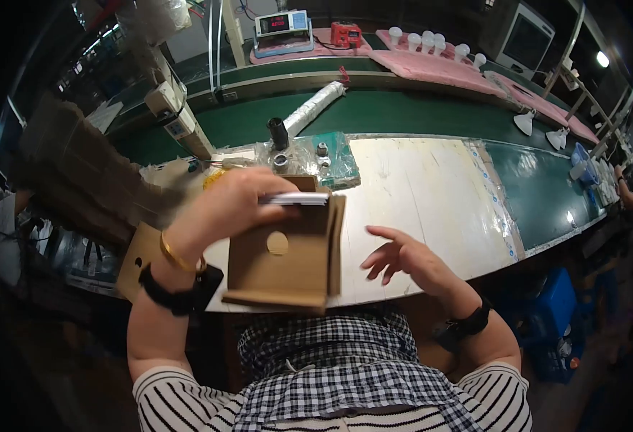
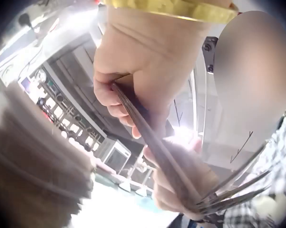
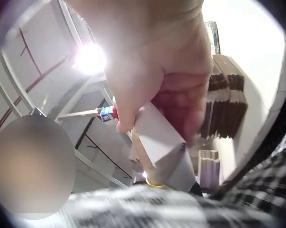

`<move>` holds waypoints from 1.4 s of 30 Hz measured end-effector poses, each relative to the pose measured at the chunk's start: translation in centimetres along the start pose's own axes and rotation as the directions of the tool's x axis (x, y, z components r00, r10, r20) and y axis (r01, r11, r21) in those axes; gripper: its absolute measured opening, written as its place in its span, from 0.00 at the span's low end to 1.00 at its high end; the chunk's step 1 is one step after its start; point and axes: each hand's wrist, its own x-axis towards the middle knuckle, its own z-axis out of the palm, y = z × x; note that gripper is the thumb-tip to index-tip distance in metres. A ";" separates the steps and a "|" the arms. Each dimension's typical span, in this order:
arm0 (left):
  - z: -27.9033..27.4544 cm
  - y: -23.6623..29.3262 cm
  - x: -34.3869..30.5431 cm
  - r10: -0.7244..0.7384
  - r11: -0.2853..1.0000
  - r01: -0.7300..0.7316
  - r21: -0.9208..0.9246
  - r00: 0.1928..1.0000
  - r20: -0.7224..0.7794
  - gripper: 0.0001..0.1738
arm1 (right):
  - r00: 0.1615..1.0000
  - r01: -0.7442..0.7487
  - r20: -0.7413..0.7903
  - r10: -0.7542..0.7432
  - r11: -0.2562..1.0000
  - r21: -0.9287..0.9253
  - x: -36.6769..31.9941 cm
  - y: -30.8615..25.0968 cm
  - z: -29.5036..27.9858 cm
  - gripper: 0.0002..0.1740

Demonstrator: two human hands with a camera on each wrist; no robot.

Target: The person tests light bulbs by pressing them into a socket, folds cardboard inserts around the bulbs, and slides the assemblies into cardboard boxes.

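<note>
My left hand (image 1: 230,205), a gold bangle at its wrist, pinches a thin white folded card (image 1: 303,198), seen nearly edge-on in the head view. Under it stands a stack of brown corrugated cardboard (image 1: 295,270), its top piece with a round hole. In the left wrist view the card (image 2: 155,142) runs away from the fingers, its far end split into several layers. My right hand (image 1: 414,261) is held apart to the right, fingers spread over the white worktop. In the right wrist view it overlaps the white card (image 3: 157,135).
Behind the stack are a dark cylinder (image 1: 277,133), small metal parts and a wrapped roll (image 1: 316,108). Bulbs (image 1: 426,43) stand on pink foam (image 1: 432,68) at the back, near a digital meter (image 1: 282,24). A post (image 1: 180,119) rises at the left; blue crates (image 1: 554,302) are lower right.
</note>
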 end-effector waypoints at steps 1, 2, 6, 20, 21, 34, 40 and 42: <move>-0.4 -2.5 1.0 0.007 1.000 -0.007 0.020 1.000 0.014 0.16 | 0.991 -0.045 -0.128 0.037 0.997 -0.061 -0.1 0.8 -1.4 0.34; -0.5 -4.3 1.8 0.013 0.999 -0.015 0.040 0.999 0.029 0.15 | 0.967 -0.096 -0.248 0.066 0.989 -0.113 -0.3 1.7 -2.4 0.30; 0.4 -6.1 3.9 -0.246 0.969 0.243 0.033 0.962 0.122 0.19 | 0.901 -0.195 -0.407 0.152 0.979 -0.066 -1.1 6.5 -4.8 0.26; -0.7 -5.4 -4.1 -0.101 0.964 0.199 0.178 0.888 -0.449 0.15 | 0.888 -0.097 -0.451 0.090 0.995 0.009 -2.3 9.2 -6.2 0.24; -1.8 -5.6 -6.6 -0.186 0.937 0.298 0.183 0.868 -0.460 0.15 | 0.884 -0.076 -0.462 0.070 0.997 0.004 -2.4 9.5 -6.1 0.23; 0.2 -7.3 -23.6 -0.751 0.418 0.867 0.271 0.498 -0.433 0.35 | 0.874 -0.129 -0.472 0.115 0.992 0.002 -1.4 8.2 -5.5 0.24; -0.4 -7.3 -23.8 -0.756 0.435 0.877 0.207 0.480 -0.446 0.33 | 0.869 -0.097 -0.487 0.091 0.995 0.012 -1.6 8.6 -5.4 0.23; -0.6 -7.1 -23.7 -0.751 0.438 0.877 0.198 0.478 -0.454 0.33 | 0.869 -0.097 -0.487 0.087 0.995 0.003 -1.7 8.8 -5.5 0.23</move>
